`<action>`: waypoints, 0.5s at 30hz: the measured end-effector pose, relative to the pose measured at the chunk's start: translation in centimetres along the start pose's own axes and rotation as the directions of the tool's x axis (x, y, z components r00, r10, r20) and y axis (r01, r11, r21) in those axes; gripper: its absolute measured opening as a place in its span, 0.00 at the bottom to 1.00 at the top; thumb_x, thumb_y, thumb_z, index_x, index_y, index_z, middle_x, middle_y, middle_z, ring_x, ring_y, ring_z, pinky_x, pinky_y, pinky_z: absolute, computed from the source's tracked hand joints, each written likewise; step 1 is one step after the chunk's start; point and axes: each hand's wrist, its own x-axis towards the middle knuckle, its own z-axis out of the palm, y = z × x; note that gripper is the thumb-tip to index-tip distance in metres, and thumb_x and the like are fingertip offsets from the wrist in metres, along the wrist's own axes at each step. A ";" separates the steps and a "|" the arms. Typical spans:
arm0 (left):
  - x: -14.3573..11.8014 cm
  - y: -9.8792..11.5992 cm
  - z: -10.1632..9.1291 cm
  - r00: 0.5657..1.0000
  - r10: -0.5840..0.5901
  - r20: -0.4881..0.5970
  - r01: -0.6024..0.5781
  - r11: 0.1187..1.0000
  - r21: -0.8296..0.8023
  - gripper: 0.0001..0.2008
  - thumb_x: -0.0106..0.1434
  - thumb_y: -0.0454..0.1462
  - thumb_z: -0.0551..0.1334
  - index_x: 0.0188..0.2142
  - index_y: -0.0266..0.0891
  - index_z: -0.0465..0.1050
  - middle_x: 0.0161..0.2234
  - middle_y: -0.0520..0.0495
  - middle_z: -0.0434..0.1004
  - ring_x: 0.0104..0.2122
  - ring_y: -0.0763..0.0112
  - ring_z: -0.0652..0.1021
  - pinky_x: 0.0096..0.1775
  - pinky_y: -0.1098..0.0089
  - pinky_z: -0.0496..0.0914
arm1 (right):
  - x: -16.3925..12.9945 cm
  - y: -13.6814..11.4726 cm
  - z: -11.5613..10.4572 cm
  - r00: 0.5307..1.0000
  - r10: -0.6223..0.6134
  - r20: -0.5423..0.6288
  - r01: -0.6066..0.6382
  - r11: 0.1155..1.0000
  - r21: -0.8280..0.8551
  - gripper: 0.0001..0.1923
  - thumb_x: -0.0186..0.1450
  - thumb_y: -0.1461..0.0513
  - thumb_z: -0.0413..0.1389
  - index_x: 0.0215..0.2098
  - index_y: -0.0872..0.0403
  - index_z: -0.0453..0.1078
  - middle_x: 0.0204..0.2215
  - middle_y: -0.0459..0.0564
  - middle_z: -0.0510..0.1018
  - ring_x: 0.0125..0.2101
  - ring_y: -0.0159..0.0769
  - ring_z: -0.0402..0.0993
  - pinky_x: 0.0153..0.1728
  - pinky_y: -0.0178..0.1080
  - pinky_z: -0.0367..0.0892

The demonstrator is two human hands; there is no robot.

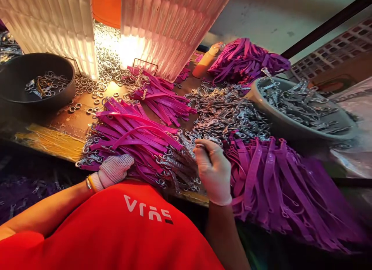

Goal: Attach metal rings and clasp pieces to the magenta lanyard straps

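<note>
Under the left hand point(114, 170), gloved in knit white, lies a fanned stack of purple straps point(136, 140) with metal rings and clips on their near ends; the hand rests curled on the stack's near edge, though whether its fingers actually pinch a strap is hidden beneath the palm. Just right of it, the right hand point(213, 170), in a thin pale glove, is closed with fingertips bunched at the clip ends of that stack, and what exactly it grips is lost in the blur of metal. Beyond the right hand spreads a loose heap of silver clips point(223, 113), and further right a grey bowl point(293, 126) holds more, its far side cut off by glare. Right of the right hand, a second mass of purple straps point(279, 184) spills over the bench edge. Far beyond the left hand sits a dark bowl point(31, 82) with a few rings inside.
</note>
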 end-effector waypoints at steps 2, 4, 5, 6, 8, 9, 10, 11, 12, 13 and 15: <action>-0.2 0.3 -0.8 1.000 -0.012 -0.015 0.009 0.983 -0.183 0.05 0.58 0.30 0.61 0.32 0.39 0.75 0.32 0.44 0.77 0.33 0.63 0.76 0.34 0.69 0.66 | -0.4 -1.8 0.8 0.983 -0.163 0.086 0.172 0.979 -0.105 0.12 0.73 0.57 0.51 0.51 0.50 0.71 0.43 0.52 0.79 0.41 0.39 0.75 0.44 0.41 0.69; -0.3 1.0 -2.1 0.994 -0.064 0.083 0.097 0.871 -0.481 0.07 0.63 0.39 0.62 0.29 0.39 0.72 0.24 0.49 0.72 0.24 0.69 0.71 0.27 0.71 0.62 | -0.8 -3.8 1.8 0.924 -0.298 0.238 0.347 0.916 -0.200 0.12 0.74 0.59 0.50 0.51 0.51 0.71 0.40 0.52 0.80 0.40 0.40 0.75 0.42 0.41 0.67; -0.4 1.4 -2.7 0.982 -0.081 0.170 0.170 0.773 -0.612 0.12 0.64 0.44 0.62 0.29 0.39 0.71 0.21 0.51 0.69 0.20 0.72 0.67 0.23 0.72 0.58 | -0.9 -4.8 2.2 0.877 -0.345 0.334 0.432 0.871 -0.235 0.11 0.73 0.61 0.50 0.50 0.51 0.72 0.39 0.52 0.80 0.38 0.40 0.74 0.40 0.41 0.66; -0.4 1.9 -3.2 0.962 -0.080 0.260 0.244 0.674 -0.698 0.15 0.63 0.48 0.62 0.29 0.39 0.71 0.19 0.52 0.67 0.17 0.74 0.63 0.20 0.72 0.54 | -1.0 -5.7 2.6 0.819 -0.379 0.430 0.513 0.820 -0.255 0.11 0.73 0.62 0.50 0.49 0.51 0.72 0.38 0.52 0.79 0.37 0.41 0.73 0.38 0.41 0.64; -0.1 2.9 -3.9 0.928 -0.036 0.370 0.335 0.512 -0.791 0.18 0.61 0.50 0.65 0.28 0.37 0.71 0.18 0.53 0.65 0.16 0.76 0.60 0.18 0.72 0.51 | -1.0 -7.2 3.3 0.702 -0.420 0.575 0.639 0.728 -0.248 0.11 0.72 0.64 0.51 0.49 0.51 0.72 0.38 0.51 0.79 0.37 0.40 0.71 0.37 0.41 0.61; 0.2 3.4 -4.1 0.923 -0.008 0.386 0.348 0.450 -0.822 0.18 0.59 0.50 0.66 0.27 0.37 0.72 0.19 0.52 0.67 0.16 0.76 0.61 0.19 0.72 0.52 | -0.9 -7.6 3.5 0.656 -0.438 0.615 0.681 0.694 -0.232 0.12 0.72 0.65 0.50 0.50 0.51 0.72 0.39 0.51 0.79 0.37 0.40 0.71 0.38 0.41 0.60; 0.5 3.7 -4.1 0.919 0.021 0.394 0.353 0.401 -0.845 0.17 0.58 0.48 0.67 0.26 0.36 0.72 0.20 0.51 0.68 0.18 0.76 0.62 0.20 0.72 0.54 | -0.8 -7.9 3.6 0.624 -0.455 0.635 0.710 0.669 -0.218 0.13 0.72 0.66 0.50 0.52 0.52 0.71 0.40 0.51 0.79 0.38 0.39 0.70 0.39 0.41 0.60; 0.8 4.0 -4.2 0.914 0.048 0.403 0.359 0.368 -0.858 0.16 0.57 0.47 0.68 0.26 0.35 0.73 0.21 0.51 0.68 0.19 0.76 0.62 0.21 0.72 0.55 | -0.7 -8.0 3.7 0.608 -0.475 0.637 0.728 0.653 -0.209 0.14 0.72 0.66 0.50 0.53 0.52 0.70 0.41 0.51 0.79 0.39 0.39 0.70 0.40 0.40 0.59; 1.1 4.3 -4.2 0.911 0.071 0.407 0.359 0.352 -0.864 0.14 0.56 0.44 0.68 0.26 0.35 0.73 0.21 0.52 0.68 0.19 0.76 0.62 0.22 0.72 0.56 | -0.5 -8.1 3.6 0.602 -0.492 0.629 0.738 0.643 -0.204 0.14 0.73 0.66 0.50 0.54 0.52 0.70 0.41 0.51 0.79 0.39 0.39 0.70 0.40 0.41 0.59; 1.5 4.4 -4.2 0.912 0.087 0.402 0.348 0.359 -0.866 0.12 0.55 0.43 0.68 0.26 0.35 0.74 0.21 0.52 0.67 0.20 0.77 0.61 0.22 0.72 0.56 | -0.3 -8.0 3.5 0.602 -0.500 0.622 0.742 0.638 -0.206 0.14 0.72 0.66 0.50 0.54 0.52 0.71 0.41 0.50 0.79 0.39 0.39 0.69 0.40 0.41 0.58; 2.0 4.8 -4.4 0.926 0.112 0.360 0.286 0.412 -0.865 0.10 0.54 0.40 0.68 0.24 0.34 0.73 0.21 0.51 0.68 0.21 0.76 0.62 0.23 0.72 0.57 | 0.2 -7.9 3.1 0.623 -0.486 0.613 0.730 0.642 -0.233 0.12 0.71 0.65 0.52 0.50 0.52 0.72 0.38 0.50 0.79 0.37 0.39 0.69 0.37 0.41 0.57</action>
